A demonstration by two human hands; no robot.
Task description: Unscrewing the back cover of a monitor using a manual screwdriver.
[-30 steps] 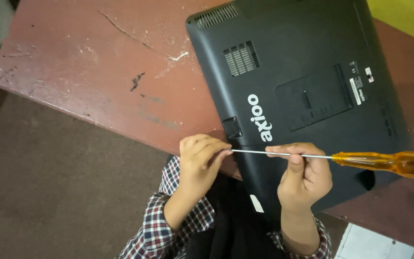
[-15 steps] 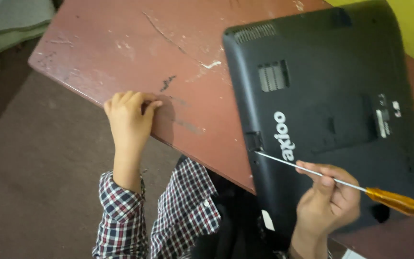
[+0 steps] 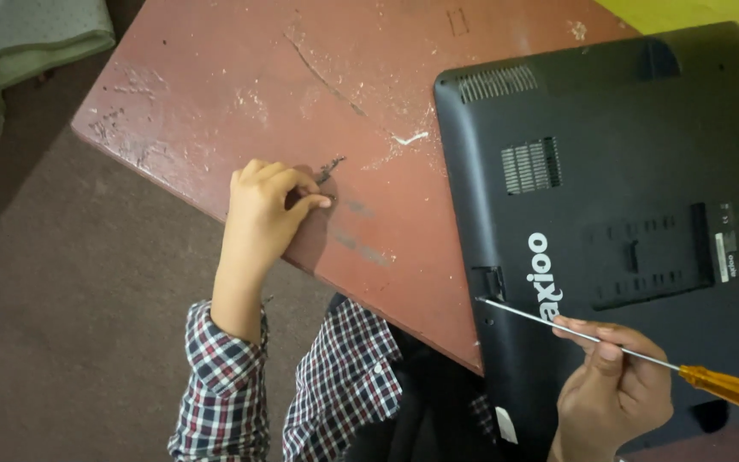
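A black laptop (image 3: 626, 214) lies bottom side up on a worn reddish table (image 3: 318, 94), hanging over its near edge. My right hand (image 3: 613, 389) grips the metal shaft of a long screwdriver (image 3: 592, 340) with an orange handle; its tip rests by a small slot at the laptop's left edge. My left hand (image 3: 267, 214) is out on the table near its front edge, fingers curled and pinched together on the surface; whether something tiny is between them I cannot tell.
A pale green cloth (image 3: 32, 38) lies at the top left on the brown floor (image 3: 70, 342). The table top is scratched with white flecks. A yellow surface (image 3: 686, 13) shows at the top right. My checked sleeves are below.
My left hand left the screwdriver shaft and moved left onto the table top. The right hand keeps the screwdriver at the laptop's edge. The view shifted left.
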